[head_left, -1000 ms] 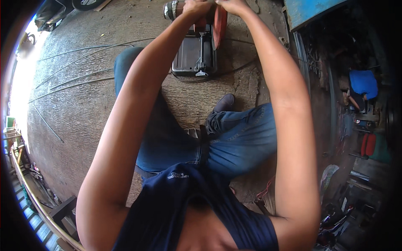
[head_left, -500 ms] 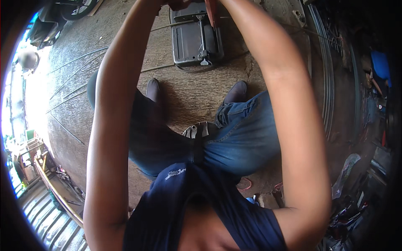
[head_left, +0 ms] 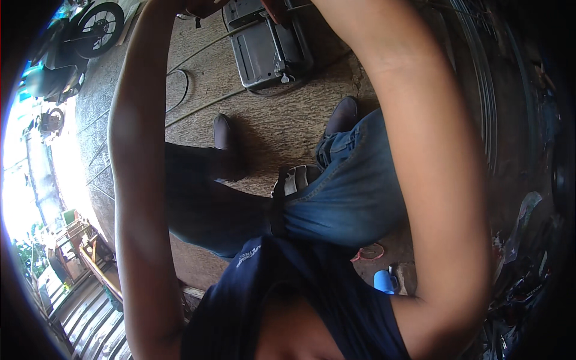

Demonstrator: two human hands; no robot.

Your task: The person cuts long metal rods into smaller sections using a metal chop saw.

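Both my arms reach forward past the top edge of the view. Only a shadowed part of my left hand (head_left: 206,7) shows there, left of a dark metal machine base that looks like a cut-off saw (head_left: 259,57). Its fingers are too dark and cropped to read. My right hand lies beyond the top edge, hidden from view. The base has a long screw clamp (head_left: 279,51) along its right side. A reddish-brown part (head_left: 274,9) stands over its far end. A thin metal rod (head_left: 210,45) runs across to the base from the left.
My shoes (head_left: 223,131) rest on the rough floor, just nearer than the machine. A cable loop (head_left: 185,84) lies at its left. Long metal bars (head_left: 480,78) lie along the right side. A motorcycle wheel (head_left: 99,30) stands far left. A blue mug (head_left: 384,281) is beside me at the right.
My left arm has swung left and my right forearm has shifted slightly right. The machine appears a little higher and further left as the view turns. The blue mug shows more fully.
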